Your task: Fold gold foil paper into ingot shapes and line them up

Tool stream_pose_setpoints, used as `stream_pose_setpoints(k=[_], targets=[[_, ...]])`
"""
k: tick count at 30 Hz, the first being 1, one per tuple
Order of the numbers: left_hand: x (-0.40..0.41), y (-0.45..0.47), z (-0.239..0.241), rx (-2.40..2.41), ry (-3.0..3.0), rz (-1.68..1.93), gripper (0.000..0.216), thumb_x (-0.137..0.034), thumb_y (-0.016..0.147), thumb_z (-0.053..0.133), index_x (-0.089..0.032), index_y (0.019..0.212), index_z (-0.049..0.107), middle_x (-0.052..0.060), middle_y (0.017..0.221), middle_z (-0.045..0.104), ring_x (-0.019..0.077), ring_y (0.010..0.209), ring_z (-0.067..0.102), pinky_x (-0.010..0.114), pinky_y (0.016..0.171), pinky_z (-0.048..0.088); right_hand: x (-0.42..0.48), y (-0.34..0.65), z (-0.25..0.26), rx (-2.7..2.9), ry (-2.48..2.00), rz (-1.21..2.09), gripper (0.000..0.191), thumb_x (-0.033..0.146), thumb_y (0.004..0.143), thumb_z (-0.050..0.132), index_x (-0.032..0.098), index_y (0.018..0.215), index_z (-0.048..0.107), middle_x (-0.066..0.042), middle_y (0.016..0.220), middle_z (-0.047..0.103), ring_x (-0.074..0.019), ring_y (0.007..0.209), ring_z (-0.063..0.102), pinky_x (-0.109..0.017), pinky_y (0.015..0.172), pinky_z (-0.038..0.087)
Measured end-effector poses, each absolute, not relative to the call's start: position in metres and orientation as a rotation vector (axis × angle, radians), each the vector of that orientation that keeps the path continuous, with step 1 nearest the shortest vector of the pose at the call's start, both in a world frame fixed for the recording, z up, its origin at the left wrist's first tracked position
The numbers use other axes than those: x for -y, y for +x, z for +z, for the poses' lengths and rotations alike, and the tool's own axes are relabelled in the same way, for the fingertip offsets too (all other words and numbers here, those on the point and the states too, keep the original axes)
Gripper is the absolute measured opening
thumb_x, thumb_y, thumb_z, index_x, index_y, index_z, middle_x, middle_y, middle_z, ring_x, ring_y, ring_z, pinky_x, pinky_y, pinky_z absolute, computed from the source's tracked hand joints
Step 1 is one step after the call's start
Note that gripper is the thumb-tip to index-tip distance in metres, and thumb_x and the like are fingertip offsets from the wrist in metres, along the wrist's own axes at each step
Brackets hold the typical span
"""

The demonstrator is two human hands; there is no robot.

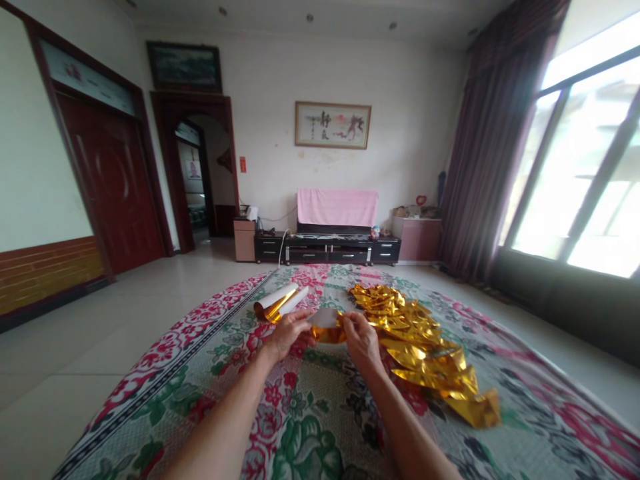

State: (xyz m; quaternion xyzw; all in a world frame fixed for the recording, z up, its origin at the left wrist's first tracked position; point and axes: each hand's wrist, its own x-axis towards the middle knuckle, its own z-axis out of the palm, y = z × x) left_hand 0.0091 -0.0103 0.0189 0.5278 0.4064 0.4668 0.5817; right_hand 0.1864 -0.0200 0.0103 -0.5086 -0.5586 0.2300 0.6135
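Between my two hands is a sheet of gold foil paper point(327, 319), its pale back showing at the top and its gold side below. My left hand point(291, 335) grips its left end, fingers closed. The right end is pinched in my right hand point(361, 337). Just beyond my left hand lie loosely rolled sheets of gold foil paper point(283, 303), white on the outside. To the right of my right hand spreads a pile of folded gold foil pieces point(417, 327), running from the far middle toward the near right.
A flowered cloth point(310, 440) covers the broad surface under my hands. Past it stand a black low cabinet point(327, 252) and a pink cloth point(337, 207) draped over something. Dark curtains point(493, 147) and a window are at right, a red door point(113, 177) at left.
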Motion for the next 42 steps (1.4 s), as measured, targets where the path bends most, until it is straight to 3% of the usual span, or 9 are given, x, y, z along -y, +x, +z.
stream_pose_setpoints(k=[6,10,13,20,23,26,31,36,42], targets=[[0.013,0.009,0.021,-0.877,1.258,1.057,0.045,-0.015,0.06,0.06,-0.015,0.105,0.061,0.004,0.08,0.068,0.0089,0.05,0.06,0.017,0.047,0.042,0.015,0.188,0.007,1.246,-1.169,0.522,0.033,0.046,0.073,0.048,0.017,0.084,0.059,0.001,0.06,0.054,-0.0107,0.051,0.044,-0.021,0.049,0.036],[0.011,0.01,0.019,-0.873,1.262,1.106,0.029,-0.03,0.066,0.064,-0.014,0.09,0.065,0.003,0.073,0.067,0.0096,0.047,0.058,0.019,0.045,0.04,0.015,0.188,0.007,1.218,-1.091,0.602,0.034,0.049,0.072,0.051,0.018,0.085,0.057,0.001,0.062,0.054,-0.0104,0.051,0.045,-0.021,0.049,0.037],[0.006,0.009,0.016,-0.943,1.251,1.203,0.03,-0.042,0.068,0.063,-0.013,0.076,0.064,0.002,0.061,0.064,0.0119,0.046,0.058,0.02,0.043,0.039,0.021,0.186,0.011,1.223,-1.019,0.708,0.035,0.049,0.069,0.054,0.017,0.081,0.058,0.001,0.061,0.054,-0.0096,0.05,0.044,-0.02,0.048,0.036],[0.0,0.009,0.015,-0.966,1.126,1.464,0.025,-0.037,0.063,0.067,-0.013,0.068,0.063,0.001,0.06,0.063,0.0118,0.052,0.056,0.021,0.051,0.041,0.027,0.181,0.014,1.228,-0.988,0.973,0.034,0.039,0.061,0.061,0.016,0.086,0.062,0.004,0.05,0.05,-0.0065,0.041,0.034,-0.018,0.04,0.026],[0.0,0.008,0.016,-0.94,1.103,1.482,0.024,-0.036,0.062,0.067,-0.012,0.065,0.062,0.0,0.059,0.061,0.0113,0.052,0.054,0.021,0.051,0.041,0.025,0.181,0.013,1.243,-0.945,0.896,0.028,0.04,0.061,0.06,0.016,0.073,0.065,-0.003,0.073,0.064,-0.0105,0.055,0.049,-0.021,0.049,0.039],[0.0,0.008,0.016,-0.923,1.126,1.501,0.024,-0.036,0.062,0.068,-0.012,0.064,0.061,0.0,0.06,0.06,0.0108,0.054,0.053,0.02,0.051,0.04,0.023,0.184,0.012,1.313,-0.926,0.77,0.022,0.036,0.063,0.058,0.018,0.069,0.069,-0.006,0.095,0.065,-0.0152,0.073,0.056,-0.024,0.061,0.046],[0.001,0.007,0.016,-0.919,1.175,1.439,0.025,-0.036,0.061,0.068,-0.012,0.065,0.062,-0.001,0.06,0.059,0.0098,0.051,0.052,0.02,0.047,0.038,0.022,0.186,0.009,1.337,-1.052,0.837,0.036,0.025,0.06,0.057,0.017,0.093,0.069,0.0,0.063,0.061,-0.0116,0.052,0.049,-0.023,0.049,0.04],[-0.002,0.007,0.015,-0.903,1.132,1.44,0.025,-0.035,0.061,0.069,-0.011,0.065,0.062,0.0,0.059,0.059,0.0091,0.049,0.051,0.019,0.045,0.037,0.022,0.183,0.008,1.328,-0.983,0.878,0.023,0.031,0.057,0.065,0.016,0.074,0.067,-0.002,0.067,0.063,-0.0133,0.06,0.054,-0.024,0.055,0.043],[0.002,0.01,0.02,-0.856,0.985,1.39,0.032,-0.041,0.062,0.069,-0.011,0.069,0.061,-0.002,0.056,0.057,0.0085,0.044,0.05,0.021,0.043,0.041,0.023,0.184,0.01,1.285,-1.002,0.89,0.021,0.036,0.057,0.063,0.017,0.065,0.058,0.001,0.055,0.058,-0.011,0.05,0.048,-0.022,0.049,0.038]])
